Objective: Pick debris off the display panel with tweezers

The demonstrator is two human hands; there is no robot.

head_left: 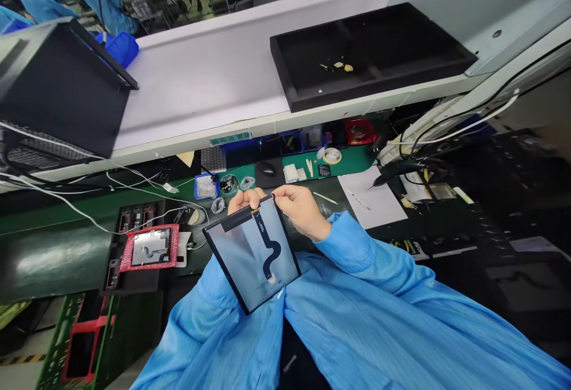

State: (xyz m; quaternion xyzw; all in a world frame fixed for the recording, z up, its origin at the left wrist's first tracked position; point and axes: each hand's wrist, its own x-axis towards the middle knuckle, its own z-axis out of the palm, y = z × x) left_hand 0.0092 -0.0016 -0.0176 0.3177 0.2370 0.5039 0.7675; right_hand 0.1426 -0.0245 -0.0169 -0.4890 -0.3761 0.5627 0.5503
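I hold a flat grey panel with a dark frame and a curved black flex cable running down its back, tilted up toward me over the bench edge. My left hand grips the panel's top edge from behind, fingers curled over it. At the panel's top right corner my right hand pinches closed on the edge. Both arms wear blue sleeves.
A red-framed fixture with another panel sits on a black tray at the left. Small parts dishes, a mouse, tape roll and a white sheet lie on the green mat. A black tray rests on the white conveyor above.
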